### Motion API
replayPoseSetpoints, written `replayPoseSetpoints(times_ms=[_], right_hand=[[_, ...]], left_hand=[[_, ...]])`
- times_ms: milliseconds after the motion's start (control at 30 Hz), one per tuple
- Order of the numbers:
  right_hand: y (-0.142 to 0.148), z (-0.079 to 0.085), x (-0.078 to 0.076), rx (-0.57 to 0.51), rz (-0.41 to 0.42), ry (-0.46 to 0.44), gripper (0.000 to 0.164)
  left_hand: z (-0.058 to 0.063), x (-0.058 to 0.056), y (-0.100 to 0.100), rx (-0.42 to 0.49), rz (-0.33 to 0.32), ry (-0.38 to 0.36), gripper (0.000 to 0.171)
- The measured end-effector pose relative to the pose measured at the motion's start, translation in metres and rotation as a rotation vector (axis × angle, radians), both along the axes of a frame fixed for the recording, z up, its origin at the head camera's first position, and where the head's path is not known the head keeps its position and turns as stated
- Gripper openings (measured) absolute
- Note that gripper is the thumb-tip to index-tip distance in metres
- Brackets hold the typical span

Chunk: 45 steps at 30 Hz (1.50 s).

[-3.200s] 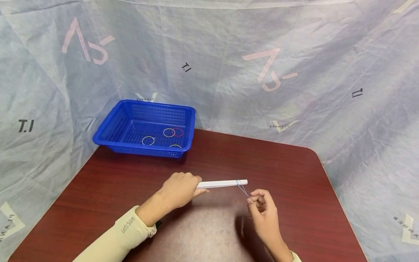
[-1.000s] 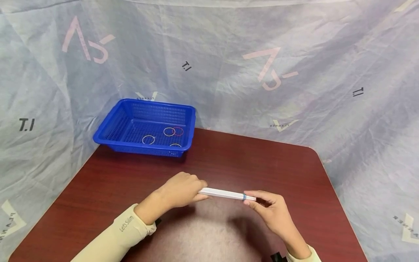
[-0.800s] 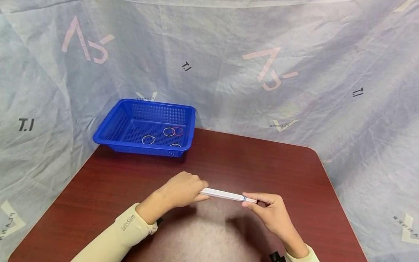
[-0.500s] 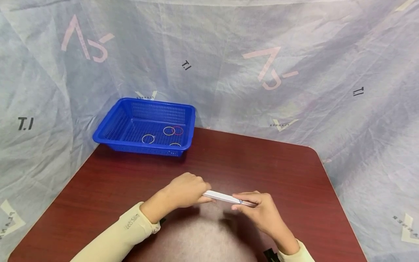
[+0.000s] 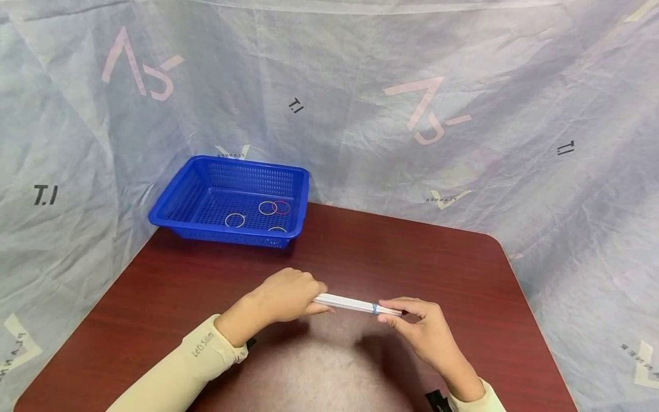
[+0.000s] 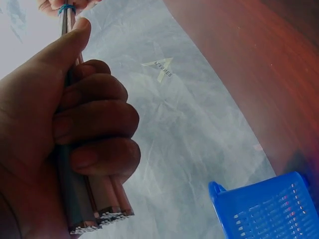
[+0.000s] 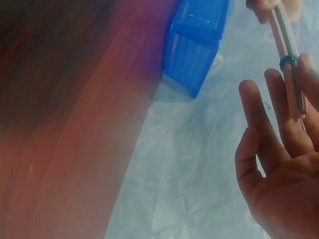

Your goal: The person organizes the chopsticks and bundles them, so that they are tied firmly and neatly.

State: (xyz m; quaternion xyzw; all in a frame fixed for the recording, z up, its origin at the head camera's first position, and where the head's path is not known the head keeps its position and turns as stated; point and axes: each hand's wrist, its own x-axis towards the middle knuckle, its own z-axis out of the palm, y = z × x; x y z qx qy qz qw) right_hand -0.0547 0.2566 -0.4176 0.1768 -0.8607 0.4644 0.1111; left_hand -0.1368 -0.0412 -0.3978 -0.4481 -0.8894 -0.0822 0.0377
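My left hand (image 5: 288, 294) grips one end of a bundle of slim white sticks (image 5: 345, 302), its fingers curled round them; in the left wrist view jagged, silvery stick ends (image 6: 107, 217) stick out below the fist. A blue rubber band (image 5: 374, 308) is wound tight round the bundle near its other end. There my right hand (image 5: 424, 329) pinches the bundle between thumb and fingers, right at the band. The right wrist view shows the band (image 7: 288, 61) beside the thumb, with the other fingers stretched out. The bundle is held above the table, tilting slightly down to the right.
A blue perforated basket (image 5: 221, 230) stands at the back left of the dark red wooden table (image 5: 412, 252). Several thin rubber bands lie in it, among them a yellow band (image 5: 235, 214) and a red band (image 5: 287, 203). Grey printed cloth (image 5: 350, 143) hangs behind the table.
Earlier my right hand stretched a loop of the blue rubber band away from the bundle; now the band lies tight round it. My right hand has come up to pinch the bundle's end.
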Motion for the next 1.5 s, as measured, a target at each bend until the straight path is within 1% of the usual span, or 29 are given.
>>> replayPoseSetpoints(times_ms=[133,233,300,467,567,633,800,867,967,1067,1133,1233,1300,1433,1500], right_hand=[[-0.003,-0.001,0.000,0.079,-0.031,0.058,0.019],[-0.006,-0.002,-0.002,0.137,-0.051,0.103,0.020],[-0.008,-0.005,-0.004,0.146,-0.046,0.132,0.023],[-0.021,-0.014,-0.006,0.166,-0.007,0.153,0.028],[-0.027,-0.016,-0.005,0.192,-0.009,0.141,0.029],[-0.027,-0.015,-0.003,0.181,-0.016,0.123,0.030],[-0.017,-0.012,-0.001,0.148,-0.043,0.065,0.032],[-0.013,-0.010,-0.001,0.145,-0.060,0.054,0.031],[-0.009,-0.009,-0.001,0.144,-0.058,0.055,0.027],[-0.011,-0.007,-0.001,0.206,-0.037,0.111,0.025],[-0.014,-0.005,-0.001,0.264,-0.029,0.173,0.026],[-0.019,-0.003,-0.003,0.318,-0.016,0.256,0.028],[-0.023,-0.001,-0.005,0.338,-0.008,0.300,0.029],[-0.028,-0.001,-0.007,0.364,-0.003,0.359,0.032],[-0.030,-0.001,-0.008,0.350,-0.005,0.374,0.034]], left_hand=[[0.000,0.000,-0.001,-0.015,0.002,-0.019,0.042],[-0.001,0.000,0.000,-0.027,0.006,-0.011,0.043],[-0.002,-0.001,0.002,-0.037,0.012,-0.009,0.043],[-0.011,0.002,0.013,-0.066,0.001,-0.053,0.043],[-0.016,0.005,0.016,-0.075,-0.003,-0.078,0.043],[-0.016,0.005,0.015,-0.071,0.001,-0.083,0.043],[-0.010,0.004,0.011,-0.040,-0.013,-0.053,0.044],[-0.007,0.003,0.009,-0.032,-0.011,-0.047,0.044],[-0.004,0.003,0.006,-0.032,-0.006,-0.054,0.043],[-0.004,0.003,0.006,-0.043,0.002,-0.044,0.042],[-0.003,0.004,0.008,-0.060,0.004,-0.022,0.042],[-0.002,0.005,0.013,-0.076,0.001,-0.001,0.042],[-0.001,0.005,0.016,-0.086,0.001,0.010,0.042],[0.002,0.005,0.019,-0.098,0.009,0.014,0.040],[0.003,0.005,0.020,-0.106,0.016,0.027,0.040]])
